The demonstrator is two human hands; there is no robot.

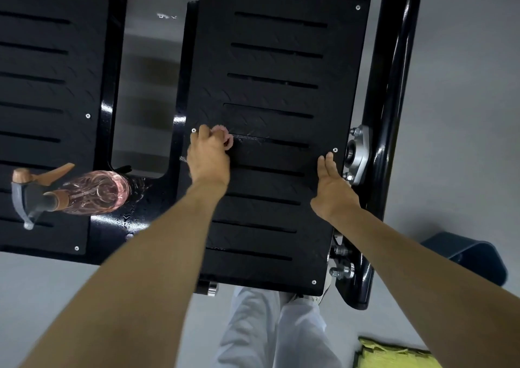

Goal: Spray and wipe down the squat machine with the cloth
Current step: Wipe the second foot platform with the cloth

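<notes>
Head view, looking straight down. Grey floor (464, 86) surrounds the black squat machine (394, 86), whose glossy tube frame runs down the right side. Two slotted, tread-patterned foot plates lie side by side with a gap between them: the right plate (281, 97) fills the centre, and the left plate (42, 92) is cut off by the left edge. Both bare forearms reach up from the bottom edge onto the right plate. Pale trousers (281, 334) show below the plate's near edge.

A dark blue object (472, 255) sits on the floor at right, just beside the frame; what it is cannot be told. A yellow-green item (394, 353) lies in the bottom right corner. A pink see-through spray bottle (92, 191) lies on its side across the left plate's inner edge and the frame, trigger head pointing left; droplets dot the frame next to it. A silver bearing (357, 153) is bolted between the right plate and the tube.

The left hand (208, 159), fingers curled, grips the bunched pink cloth (225, 135) and presses it onto the right plate near that plate's left edge; wet streaks mark the tread just beside it. The right hand (332, 187) lies at the same plate's right edge, fingers straight and pressed together, thumb held apart, holding nothing.
</notes>
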